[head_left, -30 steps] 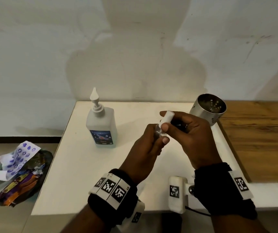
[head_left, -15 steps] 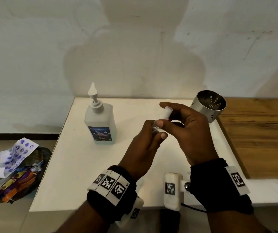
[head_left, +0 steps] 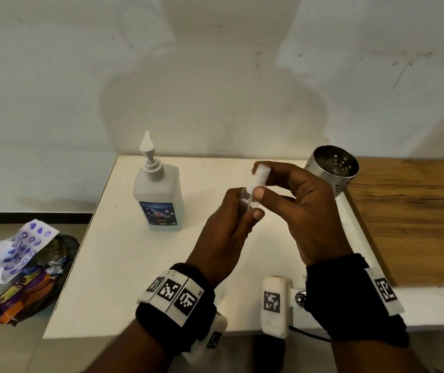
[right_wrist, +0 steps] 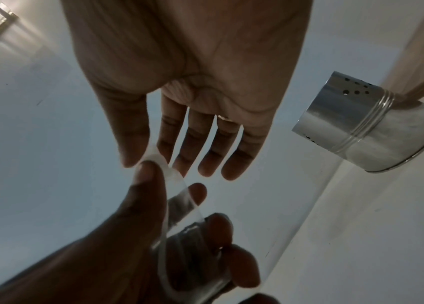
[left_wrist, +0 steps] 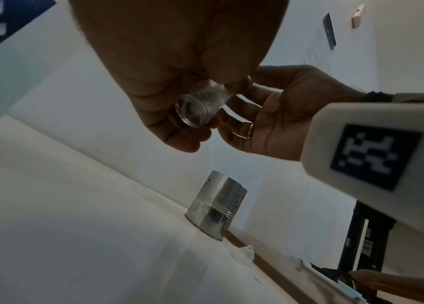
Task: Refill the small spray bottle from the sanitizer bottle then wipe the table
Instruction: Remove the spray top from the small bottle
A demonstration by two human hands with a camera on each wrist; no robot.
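Over the middle of the white table (head_left: 124,265), my left hand (head_left: 245,211) grips the small clear spray bottle (head_left: 245,199). In the left wrist view its round clear base (left_wrist: 192,111) points at the camera. My right hand (head_left: 260,181) pinches the bottle's white spray top (head_left: 261,173) between thumb and forefinger. The right wrist view shows that pinch on the spray top (right_wrist: 157,159), the other fingers straight, and the bottle's body (right_wrist: 184,209) in my left hand below. The sanitizer bottle (head_left: 159,195), with a white pump nozzle, stands upright to the left of both hands.
A perforated steel cup (head_left: 332,173) stands at the table's far right, beside a wooden top (head_left: 409,219). It also shows as the steel cup (left_wrist: 215,209) and the steel cup (right_wrist: 369,127) in the wrist views. Wrappers and paper (head_left: 19,265) lie on the floor left of the table.
Both hands keep hold of the small bottle and its top. They have drifted slightly away from me, and my right thumb has shifted on the top.
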